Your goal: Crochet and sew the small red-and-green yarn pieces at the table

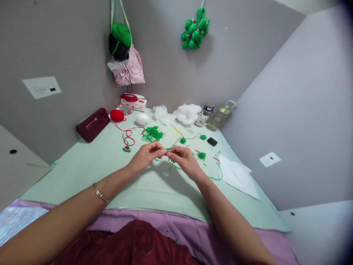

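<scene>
Over the middle of the table, my left hand [149, 155] and my right hand [184, 159] meet at the fingertips. Both pinch a small red and green crochet piece [167, 149], mostly hidden by the fingers. Green yarn hangs just below my right hand. Past my left hand lies a heap of cut green yarn [153, 134]. A similar red and green crochet piece [126, 149] rests farther left, with yarn tails attached. Small green crochet balls [202, 155] lie to the right of my right hand. A yellow-handled crochet hook [177, 129] lies beyond the hands.
White stuffing [187, 113] sits at the back, near a cup of tools [203, 117] and a water bottle [220, 117]. On the left are a red yarn ball [117, 115], a white ball [142, 119] and a phone [93, 125]. White tissue [237, 176] lies right.
</scene>
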A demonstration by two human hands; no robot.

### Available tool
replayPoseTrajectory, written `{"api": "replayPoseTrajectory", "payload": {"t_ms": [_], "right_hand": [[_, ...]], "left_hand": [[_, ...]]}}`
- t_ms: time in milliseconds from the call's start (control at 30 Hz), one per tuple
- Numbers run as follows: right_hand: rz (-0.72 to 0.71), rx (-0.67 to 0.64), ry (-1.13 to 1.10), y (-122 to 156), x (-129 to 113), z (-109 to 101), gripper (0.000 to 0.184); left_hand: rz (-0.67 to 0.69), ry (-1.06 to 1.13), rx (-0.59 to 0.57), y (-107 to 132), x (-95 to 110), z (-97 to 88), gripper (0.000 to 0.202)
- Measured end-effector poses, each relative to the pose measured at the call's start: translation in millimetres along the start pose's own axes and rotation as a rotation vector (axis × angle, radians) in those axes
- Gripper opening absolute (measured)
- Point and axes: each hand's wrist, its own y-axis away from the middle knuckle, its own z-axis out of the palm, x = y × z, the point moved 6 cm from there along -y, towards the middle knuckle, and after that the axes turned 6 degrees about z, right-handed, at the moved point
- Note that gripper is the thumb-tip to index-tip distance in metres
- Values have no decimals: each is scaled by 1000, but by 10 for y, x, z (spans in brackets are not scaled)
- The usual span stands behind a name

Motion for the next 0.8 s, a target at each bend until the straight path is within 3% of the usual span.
{"api": "replayPoseTrajectory", "payload": {"t_ms": [100,200,333,433,533,600,700,800], "right_hand": [[60,-89,-175,-18,53,3,31],[171,-190,-356,-26,133,25,28],[234,-256,-416,-13,171,65,28],[129,-183,-217,-28,129,10,31],[-52,41,1,-38,42,-166,31],[-139,151,34,-18,-13,-273,31],[-217,218,50,37,-93,-358,38],[-229,227,99,90,-141,-373,27]], "left_hand": [[95,-75,0,17,54,-18,23],[279,-227,-63,49,179,12,32],[393,-364,-64,74,262,12,15],[324,-339,-16,60,223,-30,14],[197,-244,4,44,141,-49,20],[132,-157,1,37,102,-44,23],[68,-64,-30,26,77,-25,25],[25,7,-75,16,56,-5,24]]}}
